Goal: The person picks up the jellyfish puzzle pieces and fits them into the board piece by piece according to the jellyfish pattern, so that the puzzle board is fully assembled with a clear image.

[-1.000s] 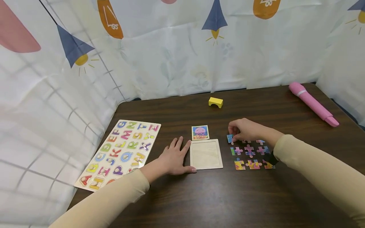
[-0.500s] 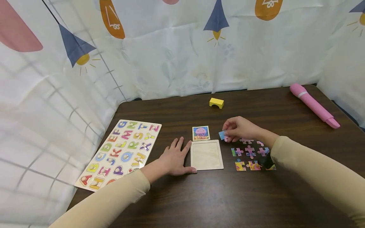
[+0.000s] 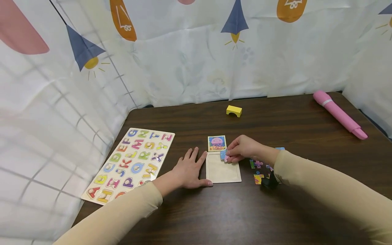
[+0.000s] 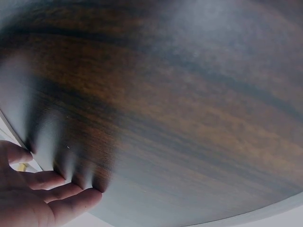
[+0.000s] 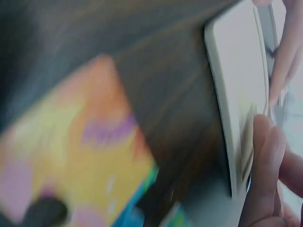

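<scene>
Head view: right hand [image 3: 245, 148] pinches a jigsaw piece [image 3: 223, 155] at twelve o'clock of the wooden tray [image 3: 222, 174], seemingly first placement; next likely calls for squaring it to a corner. Left hand [image 3: 189, 173] at nine, fingers spread; jellyfish card [image 3: 217, 143] beyond twelve; loose pieces [image 3: 258, 179] at three, partly hidden by right sleeve [image 3: 318, 182].

The left hand [image 4: 35, 201] is reaching in from eight o'clock, its fingers extending toward three and their tips touching a dark wood-grained tabletop [image 4: 184, 109]. Dark streaks [image 4: 102, 165] are running from the fingertips toward twelve. A pale surface [image 4: 272, 215] is curving past five o'clock.
</scene>
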`<state>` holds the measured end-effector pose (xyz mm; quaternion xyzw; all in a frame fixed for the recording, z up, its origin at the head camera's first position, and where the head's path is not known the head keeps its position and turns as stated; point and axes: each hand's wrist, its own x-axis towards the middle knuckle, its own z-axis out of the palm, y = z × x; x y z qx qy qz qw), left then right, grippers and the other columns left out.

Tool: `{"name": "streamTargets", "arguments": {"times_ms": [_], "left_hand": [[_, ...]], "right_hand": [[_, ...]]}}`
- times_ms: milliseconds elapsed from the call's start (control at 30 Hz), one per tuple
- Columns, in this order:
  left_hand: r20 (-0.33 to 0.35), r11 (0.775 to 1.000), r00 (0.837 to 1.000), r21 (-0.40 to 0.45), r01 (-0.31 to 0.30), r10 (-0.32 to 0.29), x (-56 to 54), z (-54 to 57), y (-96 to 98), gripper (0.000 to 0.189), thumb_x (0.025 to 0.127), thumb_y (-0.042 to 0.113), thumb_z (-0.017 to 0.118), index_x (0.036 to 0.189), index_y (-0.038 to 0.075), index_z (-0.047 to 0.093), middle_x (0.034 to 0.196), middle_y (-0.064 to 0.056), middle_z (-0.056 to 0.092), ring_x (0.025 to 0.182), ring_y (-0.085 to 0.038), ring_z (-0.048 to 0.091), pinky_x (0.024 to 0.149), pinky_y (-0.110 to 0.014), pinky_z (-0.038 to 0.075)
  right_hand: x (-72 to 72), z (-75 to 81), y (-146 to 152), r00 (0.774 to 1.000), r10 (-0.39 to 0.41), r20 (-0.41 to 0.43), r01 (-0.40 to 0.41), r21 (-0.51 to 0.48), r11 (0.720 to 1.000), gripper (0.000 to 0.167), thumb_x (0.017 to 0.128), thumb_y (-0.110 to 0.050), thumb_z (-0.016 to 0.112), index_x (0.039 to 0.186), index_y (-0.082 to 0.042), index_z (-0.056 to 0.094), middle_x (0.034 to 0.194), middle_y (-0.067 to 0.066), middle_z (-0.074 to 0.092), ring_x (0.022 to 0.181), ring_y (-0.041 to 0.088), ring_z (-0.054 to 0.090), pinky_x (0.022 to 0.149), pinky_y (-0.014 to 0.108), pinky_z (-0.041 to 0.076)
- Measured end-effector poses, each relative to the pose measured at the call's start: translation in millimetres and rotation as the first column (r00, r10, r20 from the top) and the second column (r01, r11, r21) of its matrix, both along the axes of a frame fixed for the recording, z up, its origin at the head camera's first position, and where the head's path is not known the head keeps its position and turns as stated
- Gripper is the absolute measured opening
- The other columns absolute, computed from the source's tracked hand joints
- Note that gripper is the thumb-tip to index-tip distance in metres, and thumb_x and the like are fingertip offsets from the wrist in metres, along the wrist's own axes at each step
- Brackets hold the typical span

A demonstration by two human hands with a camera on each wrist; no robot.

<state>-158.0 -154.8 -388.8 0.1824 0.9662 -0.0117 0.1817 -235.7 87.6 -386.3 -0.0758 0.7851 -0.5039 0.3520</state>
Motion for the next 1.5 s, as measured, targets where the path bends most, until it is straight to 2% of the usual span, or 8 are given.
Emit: {"name": "streamTargets", "arguments": {"times_ms": [200,333,767,1133,1333,1500], "left_hand": [[0.004,1.0,1.0,-0.003,0.0,0.0,-0.4,-0.2,0.2,0.109,0.084,0.079,0.06,0.165,0.016,0.021,0.17,-0.021,0.02,0.156,-0.043,0.02,0.116,-0.061,0.036],[0.005,1.0,1.0,-0.003,0.0,0.0,-0.8,-0.4,-0.2,0.11,0.084,0.079,0.06,0.165,0.016,0.021,0.17,-0.021,0.02,0.156,-0.043,0.02,0.116,-0.061,0.036],[0.007,1.0,1.0,-0.005,0.005,-0.005,-0.4,0.9,0.3,0.109,0.084,0.079,0.06,0.165,0.016,0.022,0.169,-0.021,0.02,0.156,-0.043,0.02,0.116,-0.061,0.036],[0.01,1.0,1.0,-0.006,0.005,-0.005,-0.3,0.3,0.8,0.109,0.084,0.079,0.06,0.165,0.017,0.022,0.17,-0.02,0.02,0.156,-0.043,0.02,0.116,-0.061,0.036],[0.012,1.0,1.0,0.0,0.001,-0.001,0.2,1.3,0.6,0.109,0.084,0.078,0.06,0.164,0.016,0.022,0.169,-0.021,0.02,0.156,-0.044,0.021,0.116,-0.061,0.036],[0.016,1.0,1.0,-0.001,0.002,-0.002,-0.1,1.4,0.3,0.109,0.084,0.078,0.06,0.165,0.016,0.022,0.169,-0.02,0.02,0.156,-0.043,0.021,0.116,-0.061,0.036]], "right_hand": [[5.2,-1.6,-17,0.992,-0.073,0.102,0.072,0.018,0.997,0.023,0.1,-0.009,0.066,0.111,0.01,0.071,0.081,0.01,0.078,0.066,0.01,0.074,0.062,0.018,0.056],[6.7,-2.6,-27,0.988,-0.11,0.108,0.108,0.024,0.994,0.022,0.099,-0.01,0.067,0.107,0.01,0.07,0.077,0.009,0.077,0.063,0.009,0.074,0.059,0.017,0.054],[10.0,-4.2,-45,0.99,-0.136,0.044,0.134,0.049,0.99,0.02,0.095,-0.009,0.073,0.092,0.011,0.074,0.063,0.006,0.073,0.053,0.006,0.069,0.055,0.018,0.055],[14.3,-2.9,-46,0.995,-0.099,-0.003,0.099,0.095,0.991,0.022,0.095,-0.012,0.073,0.082,0.006,0.075,0.061,0.006,0.072,0.05,0.006,0.067,0.053,0.019,0.054],[15.3,-3.7,-44,0.997,-0.055,-0.046,0.062,0.164,0.984,0.024,0.093,-0.016,0.076,0.077,0.003,0.076,0.06,0.005,0.072,0.048,0.006,0.065,0.053,0.019,0.054],[15.2,-5.7,-44,0.997,-0.039,-0.069,0.051,0.184,0.982,0.025,0.092,-0.017,0.077,0.075,0.001,0.075,0.061,0.005,0.072,0.048,0.006,0.065,0.053,0.019,0.054]]}}
